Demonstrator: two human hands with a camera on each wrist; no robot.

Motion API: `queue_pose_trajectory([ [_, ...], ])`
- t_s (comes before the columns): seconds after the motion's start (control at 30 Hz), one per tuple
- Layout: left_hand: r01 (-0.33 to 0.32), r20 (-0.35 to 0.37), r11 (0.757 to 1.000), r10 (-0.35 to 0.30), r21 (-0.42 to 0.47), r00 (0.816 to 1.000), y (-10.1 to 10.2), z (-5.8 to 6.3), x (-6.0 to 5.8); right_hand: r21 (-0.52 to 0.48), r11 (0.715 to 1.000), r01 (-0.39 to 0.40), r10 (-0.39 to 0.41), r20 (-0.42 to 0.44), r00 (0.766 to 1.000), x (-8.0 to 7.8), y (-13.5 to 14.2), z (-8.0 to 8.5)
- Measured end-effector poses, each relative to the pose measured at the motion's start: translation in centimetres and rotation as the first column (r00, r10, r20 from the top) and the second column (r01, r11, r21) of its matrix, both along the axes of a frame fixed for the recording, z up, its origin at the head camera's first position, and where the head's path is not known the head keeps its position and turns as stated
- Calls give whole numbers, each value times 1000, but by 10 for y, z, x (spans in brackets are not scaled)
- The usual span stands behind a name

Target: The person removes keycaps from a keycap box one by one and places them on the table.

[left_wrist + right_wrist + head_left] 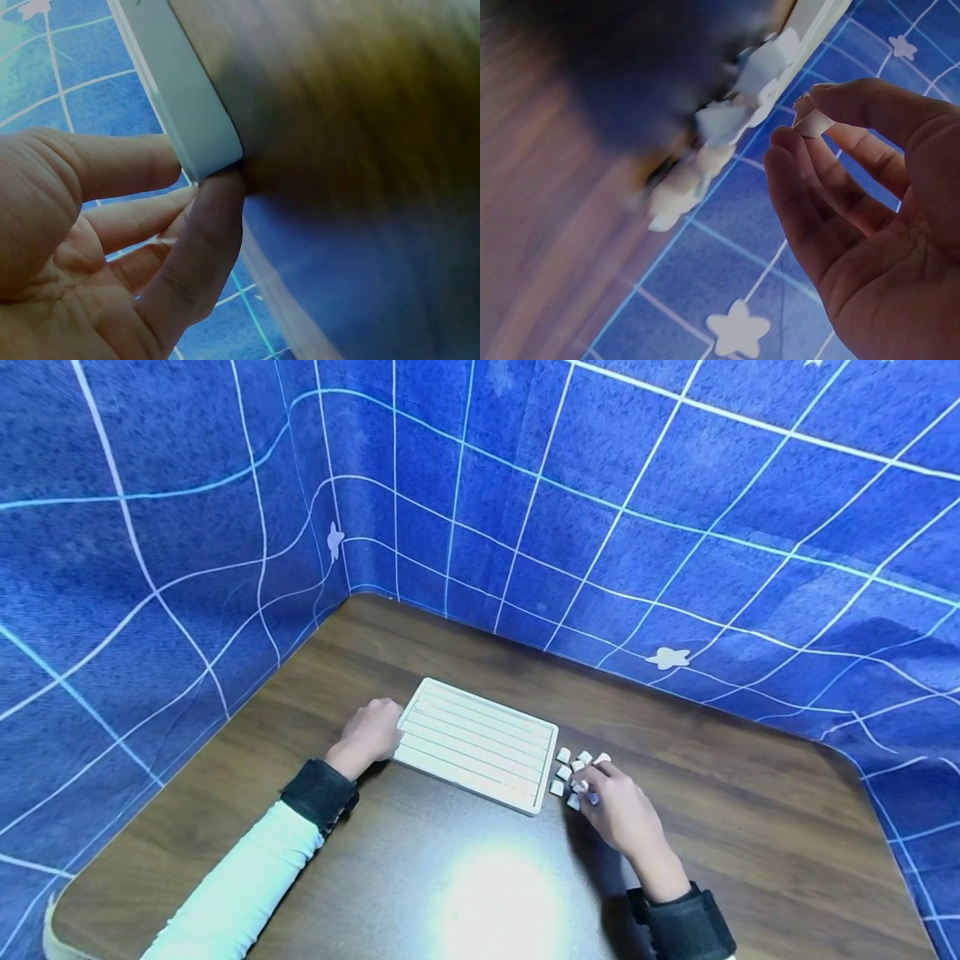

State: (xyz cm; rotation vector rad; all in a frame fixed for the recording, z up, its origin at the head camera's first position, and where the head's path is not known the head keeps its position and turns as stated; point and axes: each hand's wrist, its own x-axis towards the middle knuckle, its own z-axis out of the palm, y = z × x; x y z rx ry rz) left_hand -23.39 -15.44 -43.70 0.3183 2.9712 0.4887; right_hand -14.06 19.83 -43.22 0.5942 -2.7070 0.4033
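A white rectangular tray (476, 739) with several long parallel grooves lies flat on the table. My left hand (369, 732) pinches its left end; in the left wrist view the thumb and a finger meet at the corner of the tray (196, 112). Off the tray's right end, several small white keycaps (563, 772) sit in a loose cluster. Over that cluster is my right hand (624, 810), and between its thumb and fingertips it holds one white keycap (814, 123). From the head view, the fingers partly cover some of the cluster.
A brown wood-grain table (390, 868) carries everything, with a bright glare spot near its front. Blue cloth (570, 510) with white grid lines and stars rises behind and along the left side. Black bands (320, 795) wrap both wrists.
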Motion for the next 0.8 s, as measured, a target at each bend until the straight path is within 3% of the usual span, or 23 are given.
queue_pose_trajectory([
  [0.3,-9,5,1000,9,2,1000,0,3,-1,25,999,30,-32,72,997,12,21,-4],
  [0.8,-19,47,1000,20,-9,999,1,0,-1,54,997,57,-64,145,987,17,26,-10],
])
